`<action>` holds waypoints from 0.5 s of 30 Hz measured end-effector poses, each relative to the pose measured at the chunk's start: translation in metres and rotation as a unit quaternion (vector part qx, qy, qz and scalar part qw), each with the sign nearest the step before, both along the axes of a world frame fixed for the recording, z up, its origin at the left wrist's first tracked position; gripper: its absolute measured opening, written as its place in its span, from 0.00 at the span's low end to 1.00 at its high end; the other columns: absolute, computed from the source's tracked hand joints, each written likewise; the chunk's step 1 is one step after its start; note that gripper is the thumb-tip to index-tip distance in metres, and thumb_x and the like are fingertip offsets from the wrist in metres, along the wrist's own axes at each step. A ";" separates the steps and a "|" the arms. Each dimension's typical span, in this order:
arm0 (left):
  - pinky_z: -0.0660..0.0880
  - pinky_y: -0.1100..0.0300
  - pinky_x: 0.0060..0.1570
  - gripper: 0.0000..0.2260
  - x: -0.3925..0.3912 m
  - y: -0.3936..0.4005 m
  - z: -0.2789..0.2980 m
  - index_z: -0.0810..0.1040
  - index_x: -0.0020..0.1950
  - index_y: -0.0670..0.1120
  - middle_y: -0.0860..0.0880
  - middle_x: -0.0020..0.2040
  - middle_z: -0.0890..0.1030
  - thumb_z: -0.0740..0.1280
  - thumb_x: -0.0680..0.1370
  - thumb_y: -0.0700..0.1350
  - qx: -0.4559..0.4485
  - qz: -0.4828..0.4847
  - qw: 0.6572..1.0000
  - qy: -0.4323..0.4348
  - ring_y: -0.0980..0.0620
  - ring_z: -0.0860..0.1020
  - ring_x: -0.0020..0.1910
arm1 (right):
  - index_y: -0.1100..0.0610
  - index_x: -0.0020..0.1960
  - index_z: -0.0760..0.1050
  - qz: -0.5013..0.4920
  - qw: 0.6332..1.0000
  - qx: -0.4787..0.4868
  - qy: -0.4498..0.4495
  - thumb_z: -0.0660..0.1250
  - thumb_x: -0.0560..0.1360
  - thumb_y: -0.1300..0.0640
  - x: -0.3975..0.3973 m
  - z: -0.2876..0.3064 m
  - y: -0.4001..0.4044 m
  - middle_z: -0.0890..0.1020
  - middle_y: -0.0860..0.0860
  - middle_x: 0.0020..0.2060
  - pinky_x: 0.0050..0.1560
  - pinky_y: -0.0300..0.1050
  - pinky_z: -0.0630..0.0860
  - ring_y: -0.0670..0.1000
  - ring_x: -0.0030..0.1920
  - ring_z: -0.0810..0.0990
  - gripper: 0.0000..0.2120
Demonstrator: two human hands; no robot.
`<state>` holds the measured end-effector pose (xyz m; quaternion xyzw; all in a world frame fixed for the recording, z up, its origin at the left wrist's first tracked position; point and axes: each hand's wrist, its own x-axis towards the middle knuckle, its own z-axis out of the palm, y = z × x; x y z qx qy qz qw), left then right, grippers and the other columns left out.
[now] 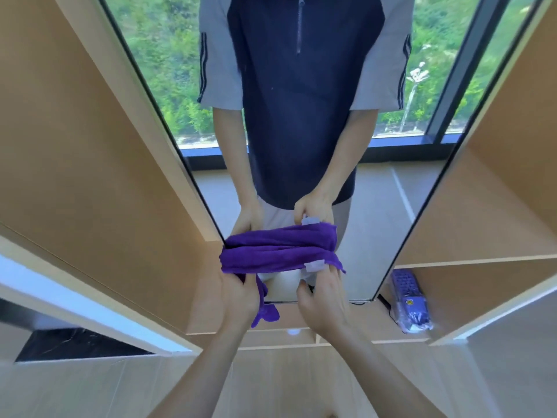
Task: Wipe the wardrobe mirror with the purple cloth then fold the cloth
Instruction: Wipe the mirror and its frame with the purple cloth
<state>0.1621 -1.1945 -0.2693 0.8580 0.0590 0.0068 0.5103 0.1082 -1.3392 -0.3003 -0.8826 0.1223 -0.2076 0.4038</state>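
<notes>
We see the purple cloth (pixel 278 260) stretched as a band across the lower centre of the frame, its long axis running left to right, held up just in front of the bottom of the wardrobe mirror (pixel 301 116). It lies directly above our hands in the picture, spanning from one to the other, so neither is nearer; each has an end. The left hand (pixel 239 297) grips the left end with fingers curled round it, a loose tail of cloth hanging below. The right hand (pixel 324 297) pinches the right end near a pale label (pixel 314 265), fingers fairly straight.

We judge the fold to be under way, and bringing the ends together would be the next step.

We count one cloth, one mirror, two hands, and one wrapped purple item (pixel 410 300) on a shelf at lower right.
</notes>
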 end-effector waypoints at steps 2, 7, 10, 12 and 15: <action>0.76 0.57 0.55 0.09 -0.010 -0.018 -0.002 0.77 0.61 0.40 0.43 0.52 0.83 0.62 0.84 0.42 -0.059 0.013 0.998 0.011 0.47 0.81 0.51 | 0.61 0.60 0.73 -0.007 1.000 0.023 0.010 0.65 0.69 0.64 -0.005 -0.001 -0.008 0.76 0.54 0.54 0.58 0.58 0.75 0.58 0.56 0.75 0.19; 0.76 0.41 0.64 0.13 -0.016 -0.055 -0.006 0.79 0.60 0.46 0.44 0.58 0.84 0.57 0.86 0.49 -0.156 0.000 0.977 0.147 0.41 0.81 0.59 | 0.64 0.56 0.76 0.030 0.998 -0.043 0.026 0.67 0.69 0.62 -0.028 -0.002 -0.023 0.78 0.59 0.51 0.56 0.60 0.76 0.64 0.53 0.77 0.16; 0.78 0.41 0.59 0.15 -0.018 -0.073 0.004 0.81 0.51 0.46 0.44 0.51 0.85 0.57 0.86 0.48 -0.162 -0.032 0.973 0.158 0.43 0.82 0.53 | 0.58 0.62 0.76 0.066 0.994 -0.069 0.053 0.68 0.71 0.54 -0.041 -0.007 -0.032 0.79 0.55 0.56 0.63 0.52 0.71 0.60 0.58 0.76 0.20; 0.80 0.51 0.46 0.16 -0.020 -0.088 0.016 0.81 0.47 0.45 0.47 0.45 0.84 0.58 0.85 0.48 -0.153 -0.070 0.975 0.144 0.49 0.82 0.45 | 0.53 0.62 0.75 0.049 0.997 -0.057 0.032 0.70 0.70 0.51 -0.043 -0.003 -0.038 0.79 0.53 0.53 0.57 0.48 0.71 0.54 0.56 0.74 0.21; 0.75 0.68 0.36 0.15 -0.026 -0.109 0.046 0.80 0.42 0.44 0.56 0.37 0.83 0.62 0.85 0.48 -0.176 -0.156 0.965 0.115 0.61 0.80 0.36 | 0.51 0.55 0.69 -0.020 0.996 -0.056 -0.068 0.74 0.66 0.56 -0.041 0.005 -0.049 0.79 0.51 0.44 0.48 0.40 0.69 0.50 0.46 0.69 0.21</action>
